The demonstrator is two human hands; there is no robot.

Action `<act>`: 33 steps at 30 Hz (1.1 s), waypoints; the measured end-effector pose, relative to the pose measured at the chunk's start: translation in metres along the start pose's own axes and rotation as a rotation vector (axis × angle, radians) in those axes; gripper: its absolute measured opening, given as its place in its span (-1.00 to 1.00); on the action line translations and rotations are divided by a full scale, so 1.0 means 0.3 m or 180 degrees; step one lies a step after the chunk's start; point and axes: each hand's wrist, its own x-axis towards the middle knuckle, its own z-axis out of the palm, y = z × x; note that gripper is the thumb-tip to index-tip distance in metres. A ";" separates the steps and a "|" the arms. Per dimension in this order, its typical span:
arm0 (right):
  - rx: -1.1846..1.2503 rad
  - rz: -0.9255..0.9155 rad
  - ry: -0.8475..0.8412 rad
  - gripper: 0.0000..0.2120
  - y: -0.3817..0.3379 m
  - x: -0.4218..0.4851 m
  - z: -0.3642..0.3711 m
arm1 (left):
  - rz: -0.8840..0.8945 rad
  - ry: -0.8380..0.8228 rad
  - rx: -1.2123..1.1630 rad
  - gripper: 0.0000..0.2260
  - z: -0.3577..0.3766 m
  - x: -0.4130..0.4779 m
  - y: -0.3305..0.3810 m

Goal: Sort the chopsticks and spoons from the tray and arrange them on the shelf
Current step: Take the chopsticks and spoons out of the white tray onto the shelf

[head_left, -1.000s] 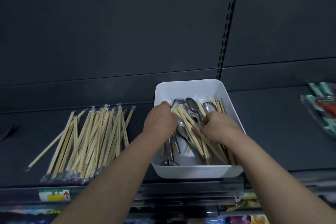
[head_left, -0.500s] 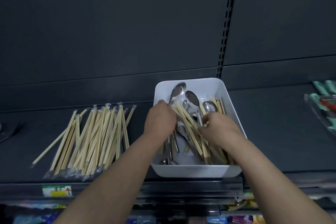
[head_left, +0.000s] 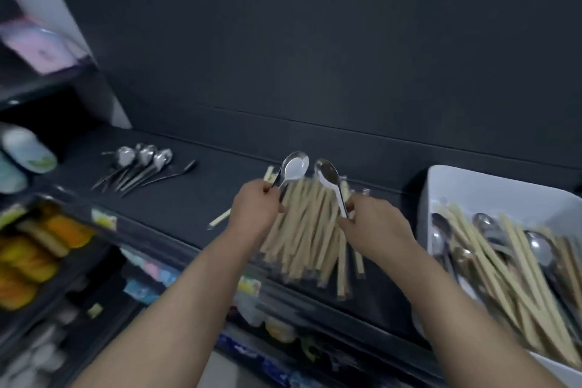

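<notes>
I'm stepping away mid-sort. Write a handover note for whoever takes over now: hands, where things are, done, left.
Left hand grips one spoon by its handle; right hand pinches a second spoon. Both are above the chopstick pile on the shelf.
Done: sorted spoons lie at the shelf's left.
Left: set down these two; the tray holds more mixed chopsticks and spoons.

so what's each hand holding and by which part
A spoon each, held by the handle: left hand grips the left spoon, right hand pinches the right spoon.
</notes>
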 end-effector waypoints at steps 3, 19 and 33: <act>-0.0048 -0.0123 -0.0157 -0.87 -0.235 0.083 0.129 | -0.0219 0.0169 -0.0038 -0.71 -0.228 0.089 -0.166; 0.0573 0.0318 -0.0800 -0.88 -1.006 0.448 0.566 | -0.0677 0.0122 0.0679 -0.85 -0.825 0.573 -0.623; 0.0149 0.0056 -0.1050 -0.79 -1.120 0.729 0.693 | -0.0370 -0.0001 0.1903 -0.75 -0.783 0.846 -0.685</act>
